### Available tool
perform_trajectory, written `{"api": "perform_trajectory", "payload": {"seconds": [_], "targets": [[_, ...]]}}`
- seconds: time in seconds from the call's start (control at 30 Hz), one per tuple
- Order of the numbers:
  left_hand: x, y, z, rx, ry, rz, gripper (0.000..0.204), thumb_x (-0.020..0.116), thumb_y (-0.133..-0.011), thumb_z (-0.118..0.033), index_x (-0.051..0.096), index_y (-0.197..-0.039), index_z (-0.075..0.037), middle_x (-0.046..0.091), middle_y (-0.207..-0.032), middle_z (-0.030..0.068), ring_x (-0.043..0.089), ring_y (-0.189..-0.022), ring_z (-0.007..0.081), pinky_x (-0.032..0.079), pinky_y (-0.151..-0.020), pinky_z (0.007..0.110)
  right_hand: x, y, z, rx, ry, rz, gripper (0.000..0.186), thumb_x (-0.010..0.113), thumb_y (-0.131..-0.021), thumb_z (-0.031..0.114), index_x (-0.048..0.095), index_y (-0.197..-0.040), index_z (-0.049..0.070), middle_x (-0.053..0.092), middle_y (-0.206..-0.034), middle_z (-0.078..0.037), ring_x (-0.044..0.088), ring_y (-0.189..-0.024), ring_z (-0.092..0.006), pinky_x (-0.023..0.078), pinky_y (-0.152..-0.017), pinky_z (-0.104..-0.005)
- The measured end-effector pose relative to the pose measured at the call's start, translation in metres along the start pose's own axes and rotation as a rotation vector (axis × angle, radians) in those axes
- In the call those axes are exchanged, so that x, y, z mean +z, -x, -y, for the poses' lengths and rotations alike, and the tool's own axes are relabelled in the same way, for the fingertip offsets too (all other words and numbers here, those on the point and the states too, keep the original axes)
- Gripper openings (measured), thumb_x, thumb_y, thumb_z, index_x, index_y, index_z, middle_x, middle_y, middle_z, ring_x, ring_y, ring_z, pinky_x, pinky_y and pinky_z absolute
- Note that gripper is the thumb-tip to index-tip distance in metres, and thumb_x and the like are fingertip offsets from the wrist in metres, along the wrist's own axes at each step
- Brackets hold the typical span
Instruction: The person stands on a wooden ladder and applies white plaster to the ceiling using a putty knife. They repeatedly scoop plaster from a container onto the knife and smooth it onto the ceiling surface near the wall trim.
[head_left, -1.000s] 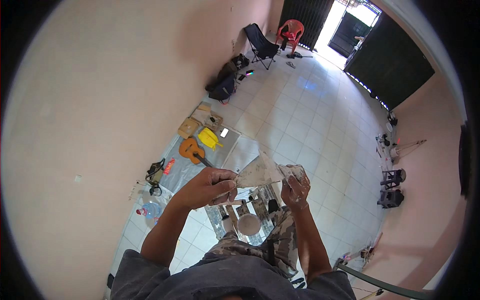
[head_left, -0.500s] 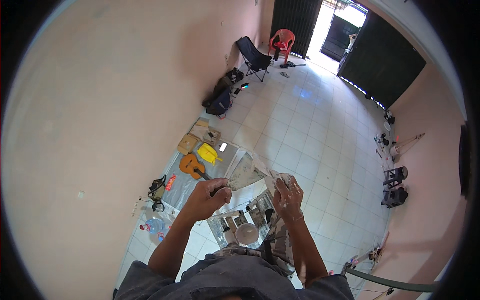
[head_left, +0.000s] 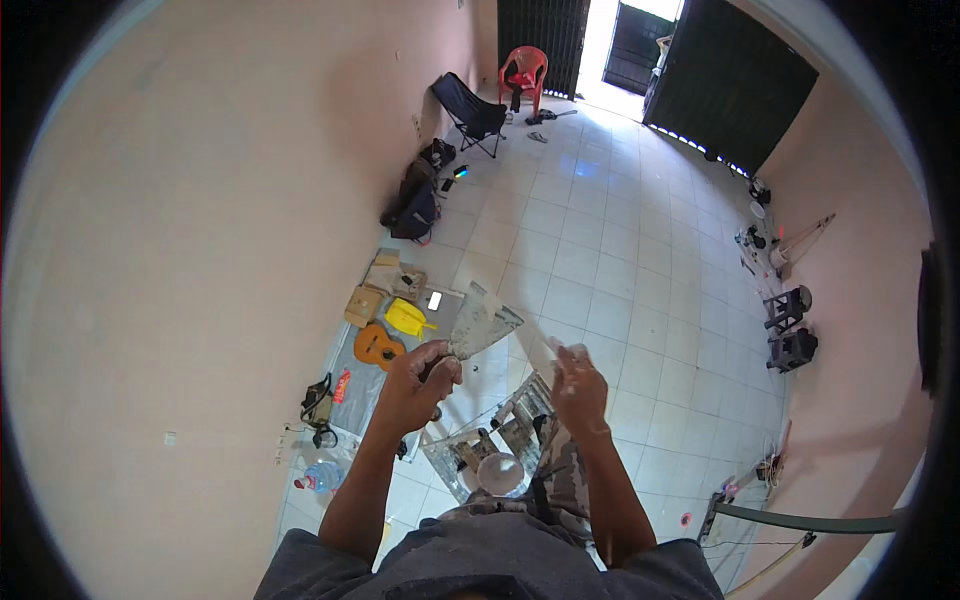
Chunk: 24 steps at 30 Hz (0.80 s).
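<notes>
My left hand (head_left: 418,388) is closed round the handle of a wide putty knife (head_left: 480,322). Its triangular blade points up and away, smeared with grey-white plaster. To the right, my right hand (head_left: 578,390), dusted with white and slightly blurred, pinches a pale flat scraper-like piece (head_left: 540,348). Motion smears that piece, and its exact kind is unclear. A gap separates it from the putty knife's blade. Below my hands, a white round bowl (head_left: 500,474) stands by a worn, plaster-spattered platform (head_left: 455,468) with several tools on it.
At left on a grey sheet lie a guitar (head_left: 377,347), a yellow bag (head_left: 408,317) and cardboard boxes (head_left: 362,305); a water bottle (head_left: 322,478) is nearer. Farther off stand a black folding chair (head_left: 470,110) and red chair (head_left: 523,75). Stools (head_left: 792,348) line the right wall.
The pale piece in my right hand has come away from the putty knife's blade, which it met before. The whole view has shifted a little; my left hand still grips the putty knife.
</notes>
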<state>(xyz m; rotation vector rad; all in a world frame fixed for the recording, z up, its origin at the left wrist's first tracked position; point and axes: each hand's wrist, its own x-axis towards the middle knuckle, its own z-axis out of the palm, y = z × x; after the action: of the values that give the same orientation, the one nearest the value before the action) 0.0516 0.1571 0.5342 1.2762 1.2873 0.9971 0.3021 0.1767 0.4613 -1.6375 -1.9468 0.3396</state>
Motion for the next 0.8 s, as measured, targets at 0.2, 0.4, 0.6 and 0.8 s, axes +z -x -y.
{"api": "perform_trajectory", "payload": {"seconds": [0.2, 0.4, 0.6, 0.8], "targets": [[-0.007, -0.001, -0.003, 0.109, -0.086, -0.118, 0.018, 0.055, -0.092, -0.013, 0.059, -0.094, 0.004, 0.06, -0.073, 0.0031, 0.055, -0.062, 0.0064, 0.048, -0.054, 0.025, -0.061, 0.011, 0.041, 0.497, -0.833, 0.141, 0.033, 0.06, -0.085, 0.008, 0.059, -0.117, 0.003, 0.066, -0.092, -0.013, 0.062, -0.062, -0.0175, 0.05, -0.055, -0.032], [-0.006, 0.003, -0.004, 0.004, -0.025, -0.048, 0.022, 0.052, -0.095, -0.02, 0.058, -0.088, 0.001, 0.053, -0.066, 0.0008, 0.05, -0.059, 0.0055, 0.046, -0.05, 0.023, -0.056, 0.035, 0.042, 0.282, -0.502, 0.208, 0.046, 0.067, -0.084, 0.027, 0.06, -0.122, 0.004, 0.066, -0.102, -0.014, 0.062, -0.097, -0.0225, 0.047, -0.089, -0.0351], [-0.008, 0.023, 0.003, -0.028, 0.081, -0.07, 0.024, 0.049, -0.096, -0.019, 0.056, -0.081, -0.002, 0.049, -0.062, -0.0012, 0.043, -0.055, 0.0047, 0.04, -0.046, 0.022, -0.099, 0.034, 0.064, 0.137, -0.466, 0.262, 0.044, 0.065, -0.087, 0.022, 0.058, -0.122, -0.002, 0.062, -0.112, -0.015, 0.064, -0.097, -0.0245, 0.05, -0.089, -0.0347], [-0.015, 0.039, 0.066, -0.067, 0.413, -0.158, 0.021, 0.051, -0.096, -0.019, 0.062, -0.088, -0.003, 0.053, -0.066, 0.0018, 0.05, -0.059, 0.0096, 0.045, -0.056, 0.027, -0.114, 0.035, 0.093, 0.406, -1.24, 0.213, 0.037, 0.063, -0.09, 0.019, 0.06, -0.119, -0.004, 0.065, -0.105, -0.013, 0.066, -0.09, -0.0225, 0.055, -0.082, -0.0358]]}}
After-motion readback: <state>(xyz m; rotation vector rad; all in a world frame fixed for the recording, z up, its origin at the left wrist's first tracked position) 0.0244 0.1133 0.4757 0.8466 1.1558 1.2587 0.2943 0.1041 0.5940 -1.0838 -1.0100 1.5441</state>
